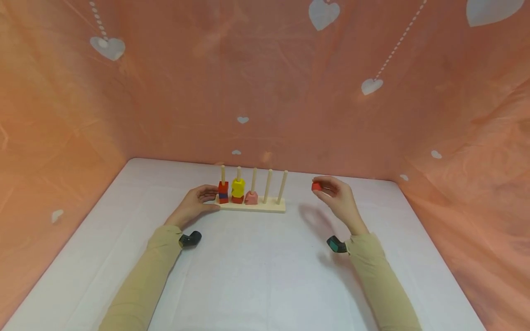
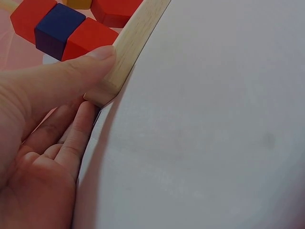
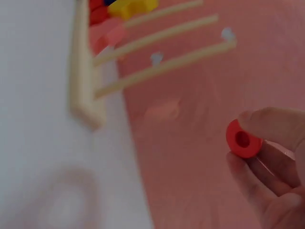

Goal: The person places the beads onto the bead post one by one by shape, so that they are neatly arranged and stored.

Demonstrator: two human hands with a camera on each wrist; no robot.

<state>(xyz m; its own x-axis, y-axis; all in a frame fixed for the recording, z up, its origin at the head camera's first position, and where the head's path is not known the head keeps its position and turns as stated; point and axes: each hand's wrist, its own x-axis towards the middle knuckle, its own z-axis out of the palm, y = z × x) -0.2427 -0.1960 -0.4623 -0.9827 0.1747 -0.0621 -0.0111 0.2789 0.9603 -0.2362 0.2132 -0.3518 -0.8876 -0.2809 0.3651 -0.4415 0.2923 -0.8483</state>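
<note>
A wooden peg board [image 1: 252, 208] with several upright pegs stands on the table. My left hand [image 1: 193, 205] grips its left end, with the thumb on the front edge in the left wrist view. The leftmost peg bears red blocks with a blue block [image 2: 58, 29] between them. On the second peg, yellow pieces [image 1: 238, 187] sit over a red one, and the third carries a pink piece [image 1: 251, 198]. The last two pegs are bare. Right of the board, my right hand [image 1: 340, 202] pinches a round red bead [image 3: 232, 135] above the table, its hole showing in the right wrist view.
The white-covered table [image 1: 256, 271] ends at an orange-pink curtain [image 1: 273, 92] with pale hearts, which closes in the back and both sides. Each wrist wears a small dark device [image 1: 190, 239] near the sleeve.
</note>
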